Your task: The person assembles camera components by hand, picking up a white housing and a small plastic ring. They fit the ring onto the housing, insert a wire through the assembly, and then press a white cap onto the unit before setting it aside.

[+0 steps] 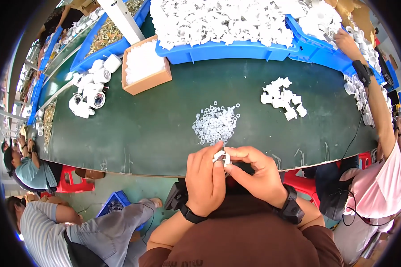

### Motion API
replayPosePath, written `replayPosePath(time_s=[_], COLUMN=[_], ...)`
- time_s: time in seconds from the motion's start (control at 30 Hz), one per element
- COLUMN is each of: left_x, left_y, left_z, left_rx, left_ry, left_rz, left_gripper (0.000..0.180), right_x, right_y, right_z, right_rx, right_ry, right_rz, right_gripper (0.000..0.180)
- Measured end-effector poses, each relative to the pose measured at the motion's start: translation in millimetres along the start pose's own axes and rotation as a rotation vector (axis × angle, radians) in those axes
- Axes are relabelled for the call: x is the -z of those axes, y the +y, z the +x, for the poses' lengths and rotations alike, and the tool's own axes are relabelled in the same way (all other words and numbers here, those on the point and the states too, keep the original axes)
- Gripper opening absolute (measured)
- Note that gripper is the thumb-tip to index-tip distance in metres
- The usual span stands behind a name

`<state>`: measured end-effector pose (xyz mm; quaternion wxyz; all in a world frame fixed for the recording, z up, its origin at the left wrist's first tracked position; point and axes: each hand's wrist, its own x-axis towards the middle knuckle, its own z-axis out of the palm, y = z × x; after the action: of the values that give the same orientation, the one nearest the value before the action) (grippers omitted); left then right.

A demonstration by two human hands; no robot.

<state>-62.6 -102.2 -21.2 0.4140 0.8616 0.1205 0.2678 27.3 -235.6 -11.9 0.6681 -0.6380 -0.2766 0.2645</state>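
Note:
Near the front edge of the table, my left hand [206, 178] and my right hand [257, 173] meet, fingertips pinched round a small white plastic part [221, 156]. Its inner side looks dark, and the fingers partly cover it, so finer detail cannot be made out. Just beyond my fingertips lies a heap of small translucent plastic rings [214, 124]. Farther right is a loose pile of white plastic pieces [282, 98]. Both wrists carry dark bands.
Blue bins [227, 51] heaped with white parts line the back, beside a cardboard box [148, 80] of small white pieces. White round housings [92, 89] sit at the left. On the right, a co-worker's arm [378, 102] reaches into a bin. Red stools [71, 181] flank the table.

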Motion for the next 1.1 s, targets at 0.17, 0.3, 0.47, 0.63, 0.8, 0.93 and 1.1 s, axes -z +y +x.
replayPosePath(time_s=[0.17, 0.3, 0.47, 0.63, 0.8, 0.93, 1.1], left_x=[-0.5, -3.2, -5.1, -6.7, -7.0, -9.4, -2.6], left_y=[-0.4, -3.4, -6.9, -10.7, -11.4, -9.9, -16.8], left_z=[-5.1, -6.7, -7.0, -6.6, -5.8, -5.6, -5.6], left_rx=[0.007, -0.039, -0.08, -0.098, -0.089, -0.074, -0.048], left_ry=[-0.03, -0.019, -0.004, 0.032, 0.052, 0.073, 0.078], left_rz=[0.001, 0.052, 0.072, 0.037, 0.036, 0.035, -0.1], left_gripper=[0.038, 0.037, 0.034, 0.033, 0.031, 0.03, 0.028], right_x=[-3.7, -5.4, -13.5, -12.6, -6.1, -15.0, -19.1], right_y=[2.2, 2.3, 9.9, 11.8, -0.4, 5.6, 9.4], right_z=[-3.6, -6.7, -12.7, -10.4, -3.1, -8.4, -5.7], right_rx=[0.027, 0.036, 0.177, 0.149, 0.206, 0.223, 0.18], right_ry=[0.033, 0.06, 0.095, 0.105, 0.049, 0.119, 0.109], right_rz=[-0.071, -0.146, -0.238, -0.177, -0.31, -0.3, -0.258], right_gripper=[0.033, 0.035, 0.043, 0.04, 0.035, 0.034, 0.039])
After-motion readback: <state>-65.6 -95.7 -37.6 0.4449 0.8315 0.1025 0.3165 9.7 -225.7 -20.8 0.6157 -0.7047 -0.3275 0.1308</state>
